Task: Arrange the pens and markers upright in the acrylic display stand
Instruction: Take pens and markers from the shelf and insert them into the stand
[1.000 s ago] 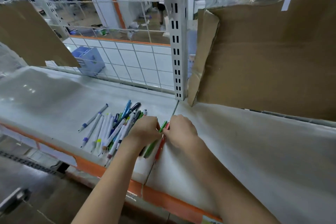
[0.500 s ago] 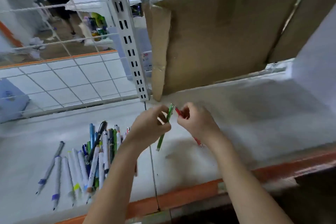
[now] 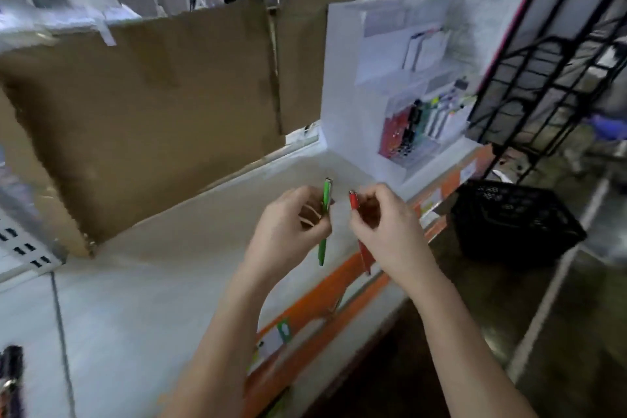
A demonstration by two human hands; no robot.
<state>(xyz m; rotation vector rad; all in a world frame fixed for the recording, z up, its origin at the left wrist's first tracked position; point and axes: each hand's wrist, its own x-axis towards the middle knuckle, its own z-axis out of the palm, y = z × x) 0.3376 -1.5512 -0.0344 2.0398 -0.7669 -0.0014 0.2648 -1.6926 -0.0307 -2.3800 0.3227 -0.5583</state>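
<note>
Landmark: the clear acrylic display stand [image 3: 412, 102], stepped in tiers, standing at the far right end of the white shelf board [image 3: 142, 282] with its orange front edge.

Left hand [image 3: 288, 234]: fingers curled round a slim green plastic pen [image 3: 324, 214], held near upright, clip end up, tip down. It sits in front of the stand and to its left, well apart from it, above the shelf board.

Right hand [image 3: 386, 231]: fingers pinch a slim red plastic pen [image 3: 354, 202], also near upright; its lower part shows below the hand over the orange edge. It lies between the green pen and the stand, just beside the green pen, not touching it.

Stand contents: lower tier holds upright pens and markers, red, black, green and white; blurred, count not readable.

Behind the shelf, left of the stand: brown cardboard sheet [image 3: 152, 112]. Right of the stand: black wire rack [image 3: 549, 54]; below it, black plastic crate [image 3: 509, 220].
</note>
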